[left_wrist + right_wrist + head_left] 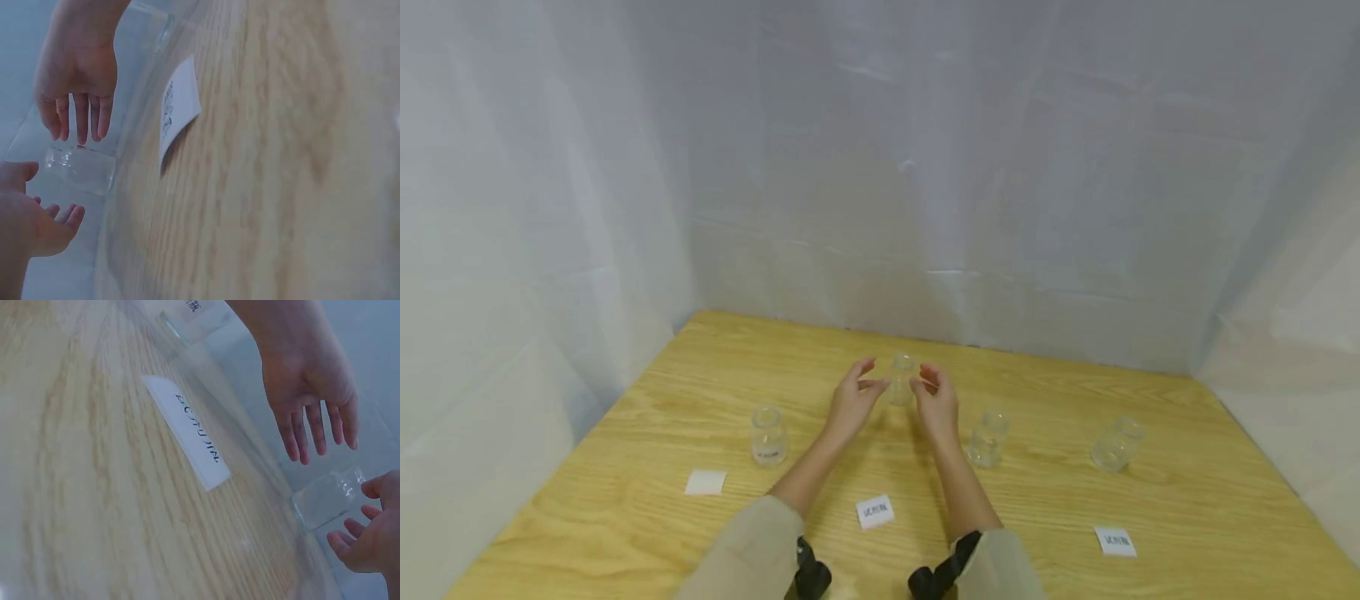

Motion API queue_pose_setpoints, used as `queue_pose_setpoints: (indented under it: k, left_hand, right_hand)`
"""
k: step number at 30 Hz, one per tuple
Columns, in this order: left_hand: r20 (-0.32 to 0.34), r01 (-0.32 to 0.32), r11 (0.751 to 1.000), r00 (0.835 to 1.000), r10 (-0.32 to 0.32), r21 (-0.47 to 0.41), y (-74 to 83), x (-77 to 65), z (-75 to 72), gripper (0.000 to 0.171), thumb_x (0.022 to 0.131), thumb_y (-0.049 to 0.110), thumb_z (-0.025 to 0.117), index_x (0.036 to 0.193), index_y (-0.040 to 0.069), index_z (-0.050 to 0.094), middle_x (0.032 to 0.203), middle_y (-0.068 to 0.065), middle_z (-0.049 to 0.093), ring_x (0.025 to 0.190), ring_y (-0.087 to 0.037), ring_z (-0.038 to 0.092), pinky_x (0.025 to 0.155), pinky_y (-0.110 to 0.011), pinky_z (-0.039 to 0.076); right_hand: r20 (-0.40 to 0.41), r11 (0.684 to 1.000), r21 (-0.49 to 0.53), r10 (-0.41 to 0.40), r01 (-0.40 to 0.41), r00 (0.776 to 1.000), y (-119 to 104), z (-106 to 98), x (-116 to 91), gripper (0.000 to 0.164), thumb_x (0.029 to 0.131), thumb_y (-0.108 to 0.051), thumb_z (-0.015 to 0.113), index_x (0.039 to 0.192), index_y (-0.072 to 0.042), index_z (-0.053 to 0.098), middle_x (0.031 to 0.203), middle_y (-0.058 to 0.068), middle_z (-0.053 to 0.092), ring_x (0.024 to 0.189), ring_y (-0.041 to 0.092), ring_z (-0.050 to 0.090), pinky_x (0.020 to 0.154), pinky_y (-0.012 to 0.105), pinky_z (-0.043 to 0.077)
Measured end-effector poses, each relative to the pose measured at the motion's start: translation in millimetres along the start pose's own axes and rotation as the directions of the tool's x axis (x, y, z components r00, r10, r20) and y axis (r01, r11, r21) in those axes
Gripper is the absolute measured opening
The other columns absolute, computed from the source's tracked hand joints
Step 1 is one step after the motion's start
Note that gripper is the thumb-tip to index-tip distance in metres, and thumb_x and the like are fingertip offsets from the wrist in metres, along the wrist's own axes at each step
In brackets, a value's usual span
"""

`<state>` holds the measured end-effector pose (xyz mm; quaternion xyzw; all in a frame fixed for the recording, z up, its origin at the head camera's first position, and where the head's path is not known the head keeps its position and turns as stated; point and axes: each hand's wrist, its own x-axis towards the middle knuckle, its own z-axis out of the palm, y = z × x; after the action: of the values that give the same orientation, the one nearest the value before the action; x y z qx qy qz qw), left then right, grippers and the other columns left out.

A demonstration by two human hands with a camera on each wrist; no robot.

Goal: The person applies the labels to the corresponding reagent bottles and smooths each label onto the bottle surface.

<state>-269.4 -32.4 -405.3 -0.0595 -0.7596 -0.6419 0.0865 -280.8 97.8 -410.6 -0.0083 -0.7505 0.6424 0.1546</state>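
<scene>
A clear glass jar (902, 382) stands upright on the wooden table, between both hands. On its left is my left hand (852, 402), fingers loosely bent and fingertips close to the glass. My right hand (938, 404) faces it from the other side in a similar pose. Both wrist views show the jar (81, 169) with gaps around much of it; whether any fingertip touches it I cannot tell. In the right wrist view, the fingers of the left hand (309, 394) extend toward the jar (328, 497), and the right hand (372, 531) is below it.
Another glass jar (768, 437) with dark writing near its base stands left. Two more jars, one nearer (987, 439) and one farther right (1117, 444), stand tilted-looking in view. White cards lie in front: a left card (705, 482), a middle card (875, 512) and a right card (1116, 542).
</scene>
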Motion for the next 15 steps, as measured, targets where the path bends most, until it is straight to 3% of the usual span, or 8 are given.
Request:
queue_pose_setpoints:
  k: [6, 11, 15]
  left_hand:
    - [0.051, 0.032, 0.999, 0.998, -0.032, 0.007, -13.8, 15.0, 10.7, 0.048, 0.094, 0.016, 0.053, 0.137, 0.0, 0.037, 0.137, -0.022, 0.038, 0.116, -0.038, 0.045, 0.091, -0.044, 0.043]
    - [0.094, 0.004, 1.0, 0.996, -0.003, -0.008, -21.0, 19.2, 17.0, 0.041, 0.095, 0.011, 0.051, 0.133, -0.002, 0.043, 0.132, -0.023, 0.043, 0.112, -0.038, 0.048, 0.09, -0.042, 0.045]
    - [0.06, -0.021, 1.0, 0.998, 0.022, -0.014, -26.4, 19.8, 20.4, 0.037, 0.093, 0.006, 0.053, 0.128, -0.004, 0.047, 0.127, -0.025, 0.048, 0.109, -0.038, 0.051, 0.088, -0.04, 0.046]
  right_hand:
    - [0.092, 0.999, -0.028, 0.041, -0.038, 0.995, 14.8, 2.5, 8.2, 0.036, 0.094, -0.012, 0.052, 0.126, 0.004, 0.048, 0.123, 0.027, 0.05, 0.113, 0.041, 0.047, 0.093, 0.047, 0.041]
    - [0.07, 0.998, -0.022, 0.056, -0.054, 0.996, 19.6, 5.6, 8.6, 0.033, 0.093, -0.011, 0.054, 0.123, 0.003, 0.051, 0.118, 0.027, 0.053, 0.11, 0.039, 0.049, 0.091, 0.047, 0.042]
    - [0.068, 0.998, 0.012, 0.061, -0.062, 0.996, 19.8, 6.2, 7.6, 0.033, 0.092, -0.009, 0.055, 0.123, 0.004, 0.05, 0.117, 0.028, 0.053, 0.109, 0.039, 0.05, 0.09, 0.046, 0.043]
